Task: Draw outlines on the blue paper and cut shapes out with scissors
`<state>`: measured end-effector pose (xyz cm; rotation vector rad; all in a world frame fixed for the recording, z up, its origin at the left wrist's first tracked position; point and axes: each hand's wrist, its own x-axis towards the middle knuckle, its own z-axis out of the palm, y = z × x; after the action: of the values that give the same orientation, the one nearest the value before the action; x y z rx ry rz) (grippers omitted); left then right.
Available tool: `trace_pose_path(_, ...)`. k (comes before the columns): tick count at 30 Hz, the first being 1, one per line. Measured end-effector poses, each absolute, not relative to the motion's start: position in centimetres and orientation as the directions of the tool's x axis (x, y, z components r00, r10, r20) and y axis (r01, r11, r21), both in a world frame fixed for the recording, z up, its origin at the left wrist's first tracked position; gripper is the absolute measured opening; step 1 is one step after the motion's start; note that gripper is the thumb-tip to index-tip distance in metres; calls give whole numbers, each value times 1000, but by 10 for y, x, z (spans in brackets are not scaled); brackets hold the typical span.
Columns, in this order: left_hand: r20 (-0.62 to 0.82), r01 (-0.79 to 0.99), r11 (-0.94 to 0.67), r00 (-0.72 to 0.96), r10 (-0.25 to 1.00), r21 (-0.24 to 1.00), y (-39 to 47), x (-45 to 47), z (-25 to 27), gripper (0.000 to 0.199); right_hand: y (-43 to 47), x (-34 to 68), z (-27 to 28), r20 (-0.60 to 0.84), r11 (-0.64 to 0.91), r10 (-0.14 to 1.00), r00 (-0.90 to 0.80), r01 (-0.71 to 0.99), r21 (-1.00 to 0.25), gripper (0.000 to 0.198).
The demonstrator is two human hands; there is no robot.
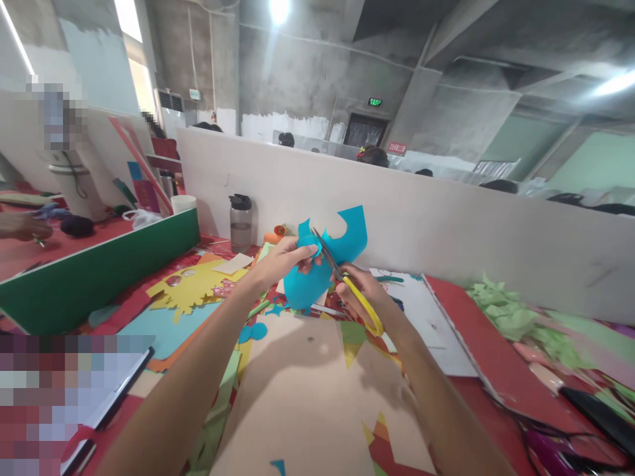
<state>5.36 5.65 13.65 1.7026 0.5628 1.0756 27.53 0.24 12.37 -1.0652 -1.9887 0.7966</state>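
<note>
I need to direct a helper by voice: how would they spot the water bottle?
Follow the long white partition wall to its left end. The water bottle stands upright at its foot, behind the paper scraps: smoky clear plastic with a black cap, the only tall container there.

A red table [501, 357] covered with coloured paper sheets [302, 390], green paper scraps [510, 314] and a water bottle [241, 221].

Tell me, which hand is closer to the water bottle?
Left. The left hand holds the blue paper just right of the bottle; the right hand, holding scissors, is farther right.
</note>
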Motion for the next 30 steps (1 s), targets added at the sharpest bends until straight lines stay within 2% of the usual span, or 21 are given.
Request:
trace_pose_path(8,397,-170,-361,482,781,917,55,56,136,34,0,272,119,280,403,888,-365,325,-855,47)
trace_pose_path(13,470,-264,-392,420,776,882,53,71,131,40,-3,258,113,349,414,894,-281,222,-883,49)
trace_pose_path(15,506,-315,-413,329,797,855,50,83,129,40,-3,252,109,380,431,890,-251,192,-882,49)
trace_pose_path(19,522,-448,-452,39,852,772,42,109,123,43,-3,240,100,450,491,859,-244,147,-859,49)
trace_pose_path(22,527,-464,-500,-82,846,731,39,119,118,46,-3,236,97,443,488,858,-259,142,-861,51)
trace_pose_path(26,558,-417,-534,-74,827,736,42,115,116,42,-1,242,98,408,469,865,-292,183,-864,53)
trace_pose_path(30,601,-319,-557,50,798,767,49,97,121,41,1,258,109,381,471,863,-332,256,-844,57)
